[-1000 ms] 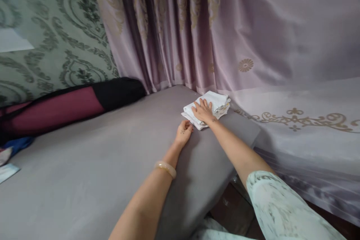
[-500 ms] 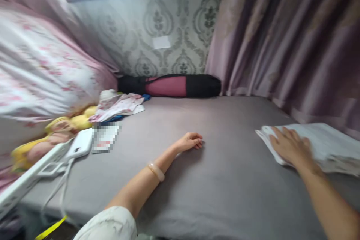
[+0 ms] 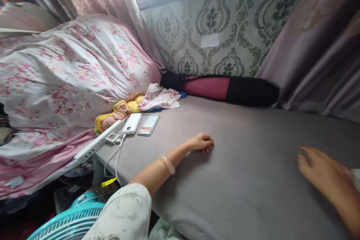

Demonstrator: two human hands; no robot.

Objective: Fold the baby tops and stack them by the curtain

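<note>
My left hand [image 3: 201, 142] rests on the grey sheet [image 3: 242, 180], its fingers curled in loosely with nothing visible in them. A pale bangle [image 3: 168, 165] circles that wrist. To the right, my right hand [image 3: 323, 167] is over the sheet, slightly blurred, thumb apart from the outstretched fingers. Behind it, at the picture's right edge, a bit of pale folded cloth [image 3: 356, 176] shows; most of it is out of view or hidden by the hand and forearm.
A black and maroon long bag [image 3: 253, 92] lies along the wall. At left are a white power bank [image 3: 131, 124], a power strip [image 3: 98, 140], a blurred-out card [image 3: 148, 124], small patterned clothes [image 3: 161, 99] and a yellow plush [image 3: 112, 120]. A turquoise fan [image 3: 70, 221] stands below.
The view has turned left, so the cloth is now mostly out of frame. My right hand, earlier flat on the cloth, now appears in front of it. My left hand stays on the sheet.
</note>
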